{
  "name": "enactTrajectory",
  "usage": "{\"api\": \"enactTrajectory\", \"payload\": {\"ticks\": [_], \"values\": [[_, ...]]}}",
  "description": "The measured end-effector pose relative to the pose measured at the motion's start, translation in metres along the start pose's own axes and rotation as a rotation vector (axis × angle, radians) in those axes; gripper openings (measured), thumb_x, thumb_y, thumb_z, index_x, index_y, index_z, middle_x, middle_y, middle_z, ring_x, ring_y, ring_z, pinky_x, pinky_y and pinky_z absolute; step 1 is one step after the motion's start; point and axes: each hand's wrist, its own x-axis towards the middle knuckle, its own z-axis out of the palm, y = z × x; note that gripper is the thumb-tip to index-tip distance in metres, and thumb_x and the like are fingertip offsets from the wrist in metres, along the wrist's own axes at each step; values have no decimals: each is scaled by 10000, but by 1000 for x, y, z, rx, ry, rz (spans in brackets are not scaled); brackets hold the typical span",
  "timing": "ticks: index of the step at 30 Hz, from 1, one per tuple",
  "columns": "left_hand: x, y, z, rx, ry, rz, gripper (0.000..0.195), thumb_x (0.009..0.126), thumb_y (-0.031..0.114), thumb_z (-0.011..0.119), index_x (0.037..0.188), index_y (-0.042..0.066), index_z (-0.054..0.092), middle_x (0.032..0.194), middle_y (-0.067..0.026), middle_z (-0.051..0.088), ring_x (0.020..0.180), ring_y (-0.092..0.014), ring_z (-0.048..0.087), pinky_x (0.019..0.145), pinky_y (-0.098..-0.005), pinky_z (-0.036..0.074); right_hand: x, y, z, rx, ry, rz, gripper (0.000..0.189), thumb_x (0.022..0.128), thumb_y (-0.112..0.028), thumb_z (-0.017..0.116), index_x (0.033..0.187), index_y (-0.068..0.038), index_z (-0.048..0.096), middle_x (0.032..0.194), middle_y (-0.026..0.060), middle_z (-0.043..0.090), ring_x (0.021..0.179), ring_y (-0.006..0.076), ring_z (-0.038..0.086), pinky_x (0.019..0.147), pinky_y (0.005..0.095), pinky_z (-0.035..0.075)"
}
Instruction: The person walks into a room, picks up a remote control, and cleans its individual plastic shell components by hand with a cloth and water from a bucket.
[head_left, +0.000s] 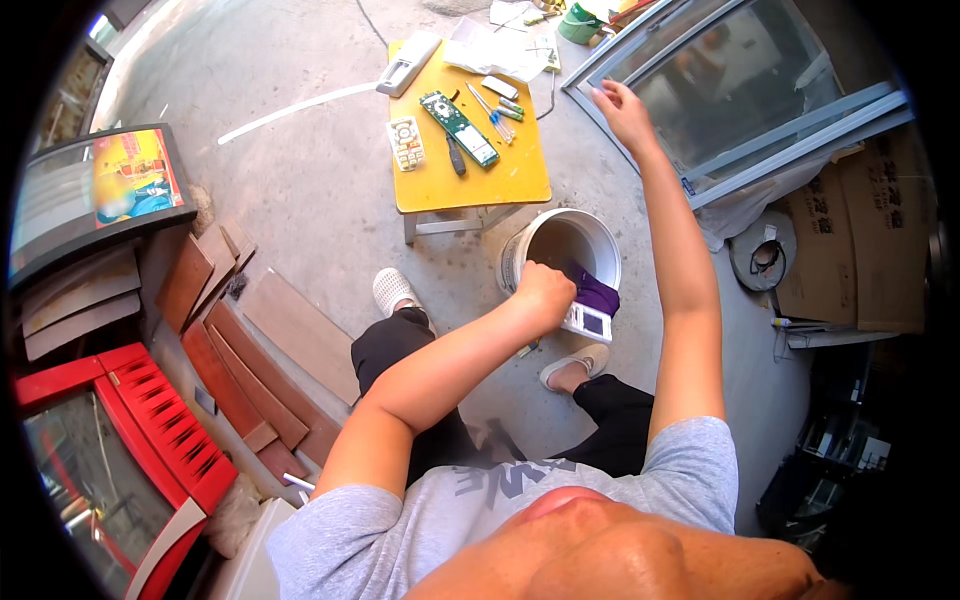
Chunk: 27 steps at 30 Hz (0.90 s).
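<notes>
My left hand (547, 296) grips a white plastic remote-control casing (587, 322) with a rectangular window, together with a purple cloth (596, 294). Both are at the near rim of a white plastic bucket (616, 247) on the floor. My right hand (624, 116) is raised to the right of the yellow stool, its fingers loosely apart and nothing visible in them. On the yellow stool top (517, 176) lie a green circuit board (459, 129), a rubber keypad (406, 144), a dark-handled screwdriver (455, 155), batteries (510, 109) and a small white cover (500, 87).
Another white plastic casing (409, 63) and crumpled white paper (487, 49) lie at the stool's far end. Glazed metal frames (735, 90) lean at the right, near cardboard (851, 240). Wooden boards (300, 330) and a red-framed cabinet (161, 420) stand at the left.
</notes>
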Motion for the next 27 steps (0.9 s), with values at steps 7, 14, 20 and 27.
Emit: {"api": "enactTrajectory", "payload": {"ticks": [7, 14, 20, 27], "values": [[18, 11, 11, 30, -126, 124, 483, 538, 311, 881, 957, 137, 714, 947, -47, 713, 889, -232, 693, 739, -363, 518, 100, -61, 105, -266, -26, 57, 576, 839, -468, 656, 1273, -96, 587, 1304, 192, 565, 1199, 326, 553, 1033, 424, 408], [9, -3, -3, 26, -44, 67, 459, 543, 307, 875, 939, 136, 717, 918, -53, 711, 878, -237, 693, 732, -365, 518, 114, -27, 78, 236, -114, 307, 461, 767, -356, 778, 1145, -110, 679, 1162, 46, 660, 1047, 201, 614, 922, 398, 461], [11, -12, -3, 23, -14, 37, 448, 552, 293, 872, 936, 129, 711, 961, -65, 699, 899, -246, 689, 736, -384, 520, 9, 100, -54, 1433, -135, 430, 343, 897, -197, 672, 1199, -76, 564, 1105, 70, 638, 1008, 231, 614, 833, 431, 539], [35, -7, 3, -9, 249, 127, 439, 590, 258, 839, 961, 95, 670, 938, -99, 665, 854, -279, 677, 721, -405, 525, -166, 288, -205, 13, 138, 706, 279, 770, -254, 784, 933, -45, 697, 769, 18, 671, 651, 85, 576, 617, 239, 439]]}}
